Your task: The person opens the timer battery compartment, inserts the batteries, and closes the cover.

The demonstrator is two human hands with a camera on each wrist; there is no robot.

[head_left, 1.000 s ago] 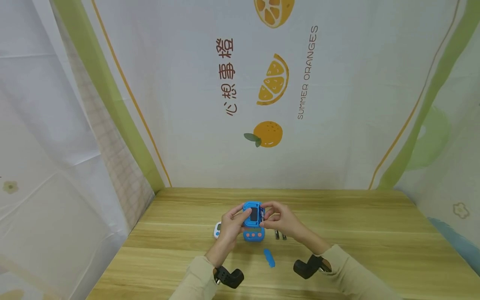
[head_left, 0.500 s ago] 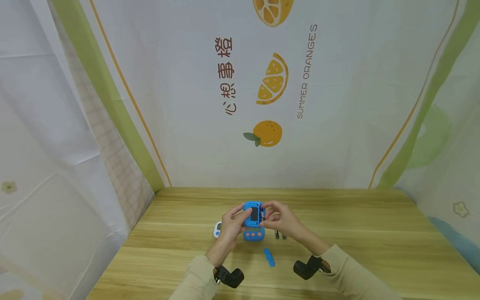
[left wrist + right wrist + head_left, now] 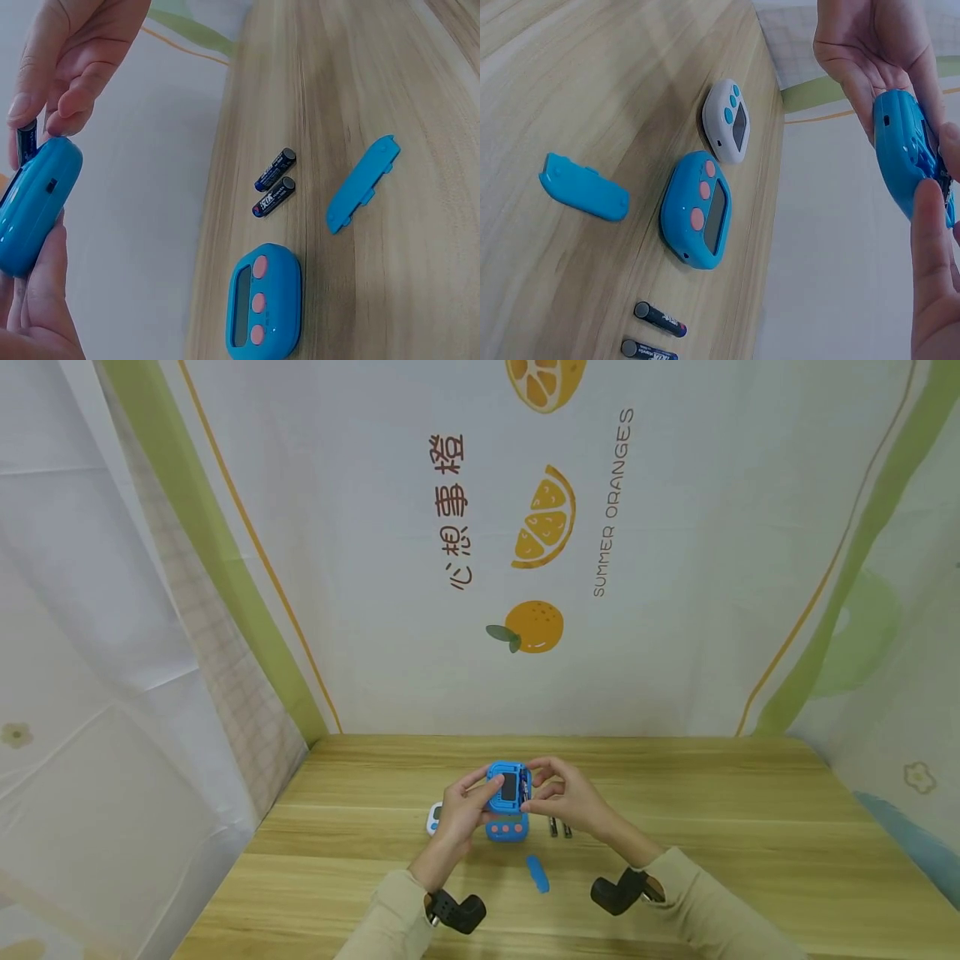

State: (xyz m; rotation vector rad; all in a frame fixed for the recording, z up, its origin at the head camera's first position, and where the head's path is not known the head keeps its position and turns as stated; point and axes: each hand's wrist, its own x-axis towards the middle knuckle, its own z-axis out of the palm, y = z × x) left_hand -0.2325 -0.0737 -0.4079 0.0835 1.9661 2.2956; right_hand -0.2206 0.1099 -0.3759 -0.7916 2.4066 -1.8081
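My left hand [image 3: 463, 808] grips a blue digital timer [image 3: 509, 787] above the table, its back turned toward me and its battery compartment uncovered on the right side. With thumb and fingers, my right hand [image 3: 568, 795] pinches an AAA-type battery [image 3: 27, 142] at that compartment; one end sticks up past the timer's edge in the left wrist view. In the right wrist view the fingers hide part of the compartment. Below the hands lies a second blue timer [image 3: 697, 210] with pink buttons, face up. A loose blue battery cover [image 3: 364, 184] rests nearer to me.
Two dark batteries [image 3: 275, 182] lie side by side on the wooden table [image 3: 712, 843], right of the second timer. A white timer [image 3: 726, 120] with blue buttons sits to the left, partly behind my left hand in the head view. A printed curtain [image 3: 645, 677] hangs behind the table.
My right hand's fingers have shifted slightly right and spread a little at the compartment, exposing more of its inside. The left hand holds the timer nearly still.
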